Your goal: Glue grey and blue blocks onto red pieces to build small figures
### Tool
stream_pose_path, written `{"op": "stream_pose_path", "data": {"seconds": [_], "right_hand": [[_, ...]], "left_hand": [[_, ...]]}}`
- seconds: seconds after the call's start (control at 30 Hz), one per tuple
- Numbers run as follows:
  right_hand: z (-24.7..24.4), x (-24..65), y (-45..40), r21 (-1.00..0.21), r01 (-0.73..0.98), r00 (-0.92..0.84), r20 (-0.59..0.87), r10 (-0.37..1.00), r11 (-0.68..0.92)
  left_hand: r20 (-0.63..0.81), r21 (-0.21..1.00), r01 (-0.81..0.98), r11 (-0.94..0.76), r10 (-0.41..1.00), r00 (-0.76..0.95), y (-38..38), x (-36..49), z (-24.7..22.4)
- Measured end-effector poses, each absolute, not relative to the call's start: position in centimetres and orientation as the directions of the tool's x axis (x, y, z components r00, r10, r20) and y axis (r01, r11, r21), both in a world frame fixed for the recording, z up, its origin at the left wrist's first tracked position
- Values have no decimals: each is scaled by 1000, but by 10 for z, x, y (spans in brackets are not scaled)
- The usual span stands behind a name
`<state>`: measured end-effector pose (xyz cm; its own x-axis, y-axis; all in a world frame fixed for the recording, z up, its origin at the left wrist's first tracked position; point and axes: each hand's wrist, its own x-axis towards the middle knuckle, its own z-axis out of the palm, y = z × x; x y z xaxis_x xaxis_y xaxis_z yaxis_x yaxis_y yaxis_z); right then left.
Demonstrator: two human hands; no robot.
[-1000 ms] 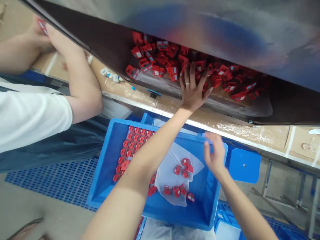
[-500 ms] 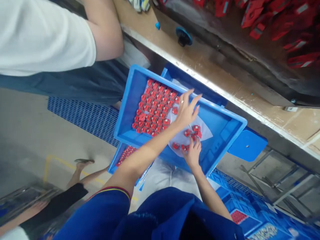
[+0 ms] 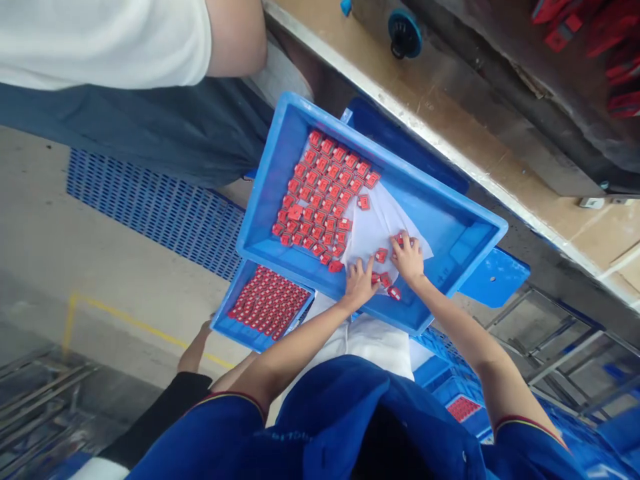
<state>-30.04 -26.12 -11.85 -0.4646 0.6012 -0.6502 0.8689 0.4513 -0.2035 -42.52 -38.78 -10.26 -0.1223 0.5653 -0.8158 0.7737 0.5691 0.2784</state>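
A large blue plastic tray (image 3: 463, 200) lies in front of me, with a white sheet (image 3: 373, 220) on its floor. Rows of small red plastic parts (image 3: 327, 183) fill its left side. My left hand (image 3: 361, 287) is low over the sheet, thumb and finger closed about a small red part (image 3: 375, 278). To its right, my right hand (image 3: 409, 261) has bent fingertips gripping another red part (image 3: 400, 239), partly hidden by them. Loose red parts lie around the hands, one (image 3: 381, 255) between them and one (image 3: 394, 293) lower down.
A second blue tray (image 3: 220, 325) full of red parts sits lower left. Beyond the large tray runs a workbench (image 3: 450, 153) with a black-and-blue round object (image 3: 404, 35). Someone in a white sleeve (image 3: 200, 40) is close at left. Stacked blue crates (image 3: 440, 373) stand at lower right.
My left hand has drawn back from the tray's far side to the loose parts near me. My right hand has shifted right and farther in. The view has moved, showing more of the lower tray.
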Motion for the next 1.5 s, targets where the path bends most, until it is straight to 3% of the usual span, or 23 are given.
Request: {"op": "stream_pose_path", "data": {"seconds": [0.33,0.6,0.8,0.97,1.3,1.5], "right_hand": [[-103,-265,-262,-117,942,-310,-660,684,315],[-62,-253,-354,-86,983,-171,-756,632,164],[-90,-271,-392,16,999,-19,-789,614,51],[-108,-275,-391,21,1000,15,-774,632,2],[-107,-258,-376,-102,994,-51,-718,695,-32],[-86,-237,-347,-330,938,-139,-636,759,-104]], "left_hand": [[-803,381,821,426,592,65,-353,-394,-112],[-773,464,829,311,600,208,-379,-403,-107],[-757,426,868,254,626,188,-389,-398,-110],[-757,417,876,242,627,187,-383,-397,-120],[-741,529,785,322,626,242,-378,-430,-132],[-642,727,550,411,692,331,-357,-434,-133]]}}
